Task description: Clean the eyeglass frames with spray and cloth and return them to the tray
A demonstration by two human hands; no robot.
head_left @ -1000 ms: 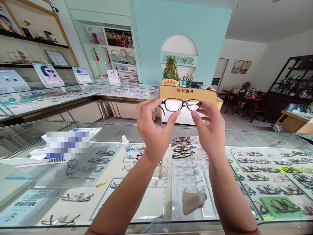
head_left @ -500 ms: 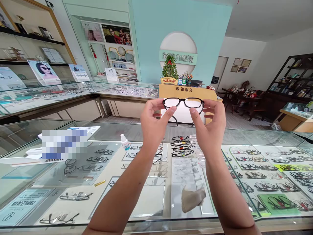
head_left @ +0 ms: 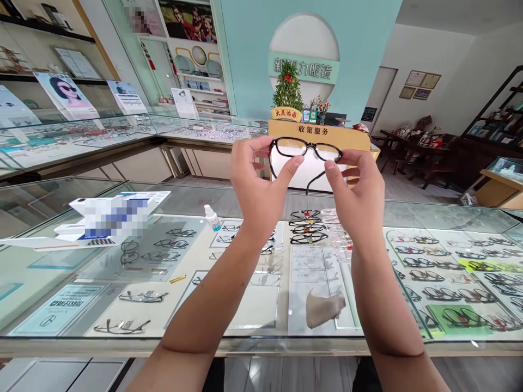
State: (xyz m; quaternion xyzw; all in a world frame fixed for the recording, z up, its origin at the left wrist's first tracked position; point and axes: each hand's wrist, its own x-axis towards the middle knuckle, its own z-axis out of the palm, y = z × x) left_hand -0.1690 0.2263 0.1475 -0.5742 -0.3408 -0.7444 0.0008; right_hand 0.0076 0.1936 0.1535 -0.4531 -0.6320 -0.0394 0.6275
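Black-framed glasses (head_left: 311, 147) are held up in the air above the glass counter, lenses upright and temples hanging down behind. My left hand (head_left: 261, 182) pinches the frame's left end between thumb and fingers. At the right end, my right hand (head_left: 357, 190) grips the frame the same way. Below them on the counter lie a crumpled grey-beige cloth (head_left: 324, 308) and a small white spray bottle (head_left: 212, 219) standing to the left. A stack of black glasses (head_left: 309, 228) sits between my forearms.
The glass display counter (head_left: 261, 344) spans the front, with rows of frames inside. White and blue papers (head_left: 118, 218) lie on its left. Behind stand another display case (head_left: 216, 132), a cashier desk (head_left: 327, 130) with a plant (head_left: 287, 90), and a dark table (head_left: 417, 146) at right.
The view has tipped down slightly. The glasses have tilted, their right end now lower than the left, and the temples have shifted. Both hands keep their hold.
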